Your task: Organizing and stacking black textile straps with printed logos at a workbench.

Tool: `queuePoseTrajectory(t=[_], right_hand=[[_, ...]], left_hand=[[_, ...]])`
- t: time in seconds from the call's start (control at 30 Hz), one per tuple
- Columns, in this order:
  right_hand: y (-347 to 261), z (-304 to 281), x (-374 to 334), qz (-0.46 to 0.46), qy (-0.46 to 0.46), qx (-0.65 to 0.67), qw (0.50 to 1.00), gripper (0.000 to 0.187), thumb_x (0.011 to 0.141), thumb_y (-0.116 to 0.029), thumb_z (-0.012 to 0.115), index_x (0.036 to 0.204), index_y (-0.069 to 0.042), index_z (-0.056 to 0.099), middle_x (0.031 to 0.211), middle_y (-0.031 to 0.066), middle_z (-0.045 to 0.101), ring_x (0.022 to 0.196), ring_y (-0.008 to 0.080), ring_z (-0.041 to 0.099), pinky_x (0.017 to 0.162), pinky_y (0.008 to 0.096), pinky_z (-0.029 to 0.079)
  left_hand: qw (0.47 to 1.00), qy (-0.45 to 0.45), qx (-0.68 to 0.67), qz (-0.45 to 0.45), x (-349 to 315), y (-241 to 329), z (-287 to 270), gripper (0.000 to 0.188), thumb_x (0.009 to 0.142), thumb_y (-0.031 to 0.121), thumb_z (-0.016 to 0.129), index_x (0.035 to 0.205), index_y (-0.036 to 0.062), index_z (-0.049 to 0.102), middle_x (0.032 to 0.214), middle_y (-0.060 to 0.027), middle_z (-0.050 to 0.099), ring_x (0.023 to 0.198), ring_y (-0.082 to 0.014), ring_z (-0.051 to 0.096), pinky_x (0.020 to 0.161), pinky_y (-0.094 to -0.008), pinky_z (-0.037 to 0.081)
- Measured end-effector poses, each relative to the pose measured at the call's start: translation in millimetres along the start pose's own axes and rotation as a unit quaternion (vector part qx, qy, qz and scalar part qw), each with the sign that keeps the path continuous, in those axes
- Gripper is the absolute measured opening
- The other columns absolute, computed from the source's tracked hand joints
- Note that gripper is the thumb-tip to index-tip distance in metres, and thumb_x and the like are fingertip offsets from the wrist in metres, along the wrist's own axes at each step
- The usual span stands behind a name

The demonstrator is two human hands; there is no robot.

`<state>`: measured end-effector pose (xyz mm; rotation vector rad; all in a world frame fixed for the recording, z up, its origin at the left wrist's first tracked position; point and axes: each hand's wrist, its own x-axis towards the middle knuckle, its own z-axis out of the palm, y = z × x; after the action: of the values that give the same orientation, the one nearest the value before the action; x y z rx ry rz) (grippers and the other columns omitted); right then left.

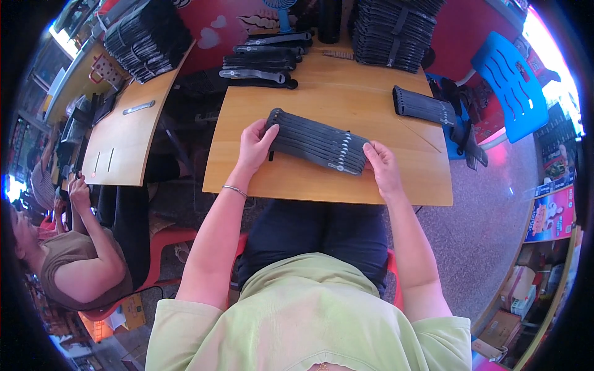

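A fanned bundle of black straps (315, 142) stretches between my two hands, a little above the wooden table. The straps lie side by side, with a row of pale marks near their right end. My left hand (255, 147) pinches the bundle's left end, thumb on top. At the other end, my right hand (383, 168) grips the lower right corner between thumb and fingers. Another bundle of black straps (426, 106) rests at the table's right side.
Stacked strap bundles (260, 59) and a tall tied pile (396, 34) stand at the back of the table (247, 179). A thin stick (424, 136) lies on the right. A blue chair (510, 86) stands beyond. Left, a person (86, 253) sits at another table (120, 148).
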<state>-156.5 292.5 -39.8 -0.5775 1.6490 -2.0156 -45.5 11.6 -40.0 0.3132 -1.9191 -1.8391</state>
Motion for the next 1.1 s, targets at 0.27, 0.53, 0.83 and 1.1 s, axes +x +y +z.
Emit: queuePoseTrajectory(t=[0.27, 0.53, 0.83, 1.1], right_hand=[[-17, 12, -7, -0.002, -0.017, 0.006, 1.000, 0.014, 0.091, -0.015, 0.062, 0.101, -0.006, 0.061, 0.089, -0.0041, 0.063, 0.079, 0.0015, 0.055, 0.071, 0.0176, 0.043], [-16, 11, -6, 0.004, -0.013, 0.007, 1.000, 0.014, 0.091, -0.015, 0.061, 0.101, -0.005, 0.062, 0.091, -0.0033, 0.063, 0.080, 0.0021, 0.056, 0.072, 0.0181, 0.044], [-10, 7, -3, 0.020, -0.017, 0.011, 1.000, 0.019, 0.092, -0.013, 0.061, 0.105, 0.000, 0.061, 0.094, -0.0011, 0.063, 0.084, 0.0041, 0.056, 0.076, 0.0202, 0.045], [-13, 7, -4, 0.025, -0.012, -0.023, 0.999, 0.019, 0.092, -0.014, 0.060, 0.105, -0.001, 0.060, 0.094, -0.0015, 0.063, 0.084, 0.0039, 0.056, 0.076, 0.0201, 0.045]], left_hand=[[1.000, 0.007, -0.006, 0.006, -2, 4, 2, 0.017, 0.092, 0.012, 0.060, 0.093, -0.0042, 0.061, 0.082, 0.0025, 0.062, 0.073, -0.0024, 0.053, 0.064, -0.0186, 0.044], [1.000, 0.007, 0.009, 0.006, -1, 1, 1, 0.018, 0.091, 0.014, 0.061, 0.092, -0.0042, 0.061, 0.080, 0.0030, 0.061, 0.072, -0.0024, 0.052, 0.063, -0.0184, 0.043], [1.000, 0.011, 0.019, 0.012, 1, -4, -1, 0.018, 0.091, 0.014, 0.061, 0.090, -0.0041, 0.061, 0.079, 0.0035, 0.060, 0.071, -0.0019, 0.051, 0.062, -0.0184, 0.043], [1.000, 0.013, -0.006, 0.007, 0, -2, 0, 0.018, 0.091, 0.014, 0.061, 0.091, -0.0043, 0.062, 0.080, 0.0029, 0.062, 0.073, -0.0024, 0.053, 0.064, -0.0184, 0.044]])
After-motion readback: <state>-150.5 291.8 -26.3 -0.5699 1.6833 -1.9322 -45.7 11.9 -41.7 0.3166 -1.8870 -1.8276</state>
